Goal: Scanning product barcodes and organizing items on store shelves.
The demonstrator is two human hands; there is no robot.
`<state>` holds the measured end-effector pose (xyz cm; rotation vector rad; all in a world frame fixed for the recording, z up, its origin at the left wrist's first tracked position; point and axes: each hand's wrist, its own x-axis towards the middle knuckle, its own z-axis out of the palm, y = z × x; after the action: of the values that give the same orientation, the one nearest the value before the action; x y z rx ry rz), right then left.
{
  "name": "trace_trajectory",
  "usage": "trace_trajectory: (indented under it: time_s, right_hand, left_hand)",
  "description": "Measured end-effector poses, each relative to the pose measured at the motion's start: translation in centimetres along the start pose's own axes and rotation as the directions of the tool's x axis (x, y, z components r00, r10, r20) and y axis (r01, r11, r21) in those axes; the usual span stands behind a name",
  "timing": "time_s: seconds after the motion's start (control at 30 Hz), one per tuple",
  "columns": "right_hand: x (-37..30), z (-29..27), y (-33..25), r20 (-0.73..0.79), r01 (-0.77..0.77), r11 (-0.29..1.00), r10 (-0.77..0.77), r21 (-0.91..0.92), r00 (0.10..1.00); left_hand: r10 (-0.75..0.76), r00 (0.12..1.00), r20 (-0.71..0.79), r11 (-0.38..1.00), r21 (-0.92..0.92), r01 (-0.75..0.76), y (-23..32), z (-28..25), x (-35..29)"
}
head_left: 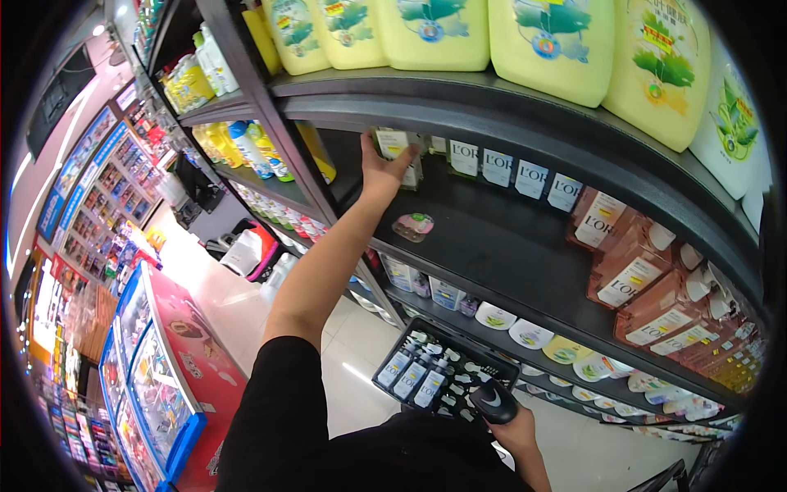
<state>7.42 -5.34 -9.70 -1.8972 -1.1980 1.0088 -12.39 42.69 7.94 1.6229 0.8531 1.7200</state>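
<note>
My left hand (384, 170) reaches into the middle shelf. Its thumb and fingers are closed around a pump-type bottle (395, 144) with a pale label; the bottle's top is hidden by the shelf above. Beside it, a row of clear bottles (497, 167) with white labels stands along the back. Low down, my right hand (516, 430) grips a black rounded handheld device (493, 402) that looks like a scanner. The device is over the edge of a black crate (515, 374) holding several white-labelled pump bottles (410, 379), with more pump tops beside them.
Pink pump bottles (630, 280) fill the right of the dark shelf (500, 234), where a round pink sticker (412, 227) lies. Large yellow bottles (434, 33) stand above. A dark upright post (275, 107) rises left of my arm. A red freezer (193, 336) stands across the aisle.
</note>
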Motion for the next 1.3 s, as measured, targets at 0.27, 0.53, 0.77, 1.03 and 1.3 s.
trace_trajectory:
  time_s: [0.27, 0.53, 0.77, 1.03, 1.3]
  right_hand:
    - [-0.1, 2.0, 4.8, -0.002, 0.017, 0.919, -0.019, -0.394, 1.000]
    - [-1.3, 4.9, 8.2, 0.059, -0.034, 0.889, 0.068, -0.457, 0.996]
    - [0.9, 11.8, 13.2, 0.044, -0.238, 0.872, 0.283, -0.428, 0.958]
    - [0.0, 20.2, 18.0, -0.214, -0.303, 0.953, 0.292, -0.018, 0.932]
    - [-0.7, 20.1, 19.4, -0.235, -0.328, 0.942, 0.336, 0.072, 0.912]
  left_hand:
    - [0.083, 0.996, 0.015, 0.974, 0.212, -0.084, -1.7, 0.1, 0.7]
    - [-0.030, 0.997, 0.077, 0.997, 0.072, 0.025, -1.5, -0.1, 0.7]
    - [0.034, 0.996, 0.084, 0.998, 0.046, -0.038, -1.8, -0.1, -0.2]
    - [0.099, 0.984, 0.147, 0.985, 0.126, -0.118, -2.1, -0.3, -0.6]
    - [0.514, 0.858, -0.016, 0.789, 0.400, -0.466, 0.3, -0.1, -1.3]
